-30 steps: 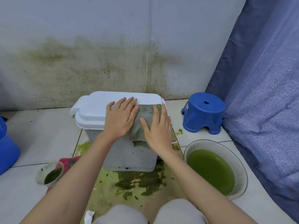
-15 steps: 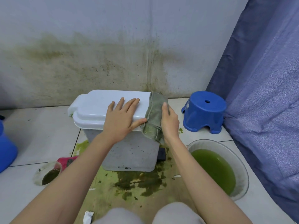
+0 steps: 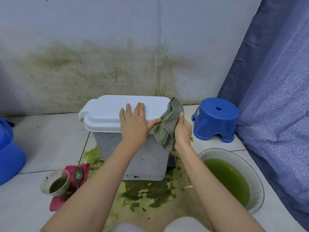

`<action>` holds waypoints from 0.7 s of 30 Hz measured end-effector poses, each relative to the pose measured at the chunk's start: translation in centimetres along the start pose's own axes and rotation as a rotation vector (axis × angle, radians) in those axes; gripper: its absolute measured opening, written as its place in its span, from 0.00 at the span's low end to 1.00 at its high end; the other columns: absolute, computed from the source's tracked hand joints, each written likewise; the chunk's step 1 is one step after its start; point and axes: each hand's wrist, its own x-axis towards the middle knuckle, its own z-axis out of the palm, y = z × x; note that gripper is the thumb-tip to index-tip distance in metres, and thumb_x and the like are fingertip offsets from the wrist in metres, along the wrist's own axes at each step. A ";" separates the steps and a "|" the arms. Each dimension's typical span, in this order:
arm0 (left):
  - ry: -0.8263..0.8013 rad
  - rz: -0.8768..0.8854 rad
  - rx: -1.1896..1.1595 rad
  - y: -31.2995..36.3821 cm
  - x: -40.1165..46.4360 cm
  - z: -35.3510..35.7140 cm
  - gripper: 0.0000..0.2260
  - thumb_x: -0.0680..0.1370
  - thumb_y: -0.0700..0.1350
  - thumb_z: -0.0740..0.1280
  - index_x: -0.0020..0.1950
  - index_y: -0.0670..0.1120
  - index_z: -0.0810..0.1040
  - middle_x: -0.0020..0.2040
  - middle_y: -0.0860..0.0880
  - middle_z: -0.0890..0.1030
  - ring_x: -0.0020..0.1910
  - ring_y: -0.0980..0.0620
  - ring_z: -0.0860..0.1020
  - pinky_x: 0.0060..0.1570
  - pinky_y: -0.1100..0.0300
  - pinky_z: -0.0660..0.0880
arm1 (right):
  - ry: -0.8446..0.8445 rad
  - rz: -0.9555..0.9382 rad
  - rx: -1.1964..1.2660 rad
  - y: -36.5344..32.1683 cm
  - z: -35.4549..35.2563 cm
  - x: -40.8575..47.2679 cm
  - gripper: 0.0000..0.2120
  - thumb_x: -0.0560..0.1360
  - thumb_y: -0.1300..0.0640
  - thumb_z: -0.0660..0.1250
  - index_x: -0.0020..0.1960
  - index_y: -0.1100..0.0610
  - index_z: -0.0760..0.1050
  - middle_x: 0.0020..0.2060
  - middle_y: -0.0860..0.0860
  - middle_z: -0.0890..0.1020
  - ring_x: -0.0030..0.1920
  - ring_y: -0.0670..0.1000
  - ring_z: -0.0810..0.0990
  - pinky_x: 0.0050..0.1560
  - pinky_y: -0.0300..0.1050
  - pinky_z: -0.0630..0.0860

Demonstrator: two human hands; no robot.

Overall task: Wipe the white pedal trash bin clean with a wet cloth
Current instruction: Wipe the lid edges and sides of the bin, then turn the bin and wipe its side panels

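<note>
While the left hand (image 3: 133,124) lies flat with straight fingers on the closed lid (image 3: 117,109) of the bin (image 3: 127,153), thumb out toward the cloth (image 3: 167,128), the right hand (image 3: 183,129) presses the bunched green-grey cloth against the lid's right end, fingers mostly hidden behind it so the grip itself can't be told. Bin stands on the tiled floor (image 3: 50,144) before a stained wall (image 3: 100,64), its front speckled dark, black pedal (image 3: 171,162) at lower right, green mess (image 3: 147,191) spread in front. Basin (image 3: 255,180) of green water sits right of it, blue stool (image 3: 215,119) behind that. Left: small bowl (image 3: 59,185) and spoon (image 3: 78,174) on a red rag (image 3: 57,202).
</note>
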 end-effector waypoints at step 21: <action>-0.078 -0.054 0.100 1.6 -2.2 -1.4 0.39 0.74 0.67 0.36 0.77 0.41 0.46 0.78 0.45 0.52 0.75 0.35 0.52 0.72 0.46 0.54 | 0.046 -0.094 0.038 1.5 -0.9 -6.6 0.15 0.82 0.54 0.56 0.41 0.56 0.75 0.37 0.51 0.80 0.41 0.49 0.77 0.38 0.37 0.72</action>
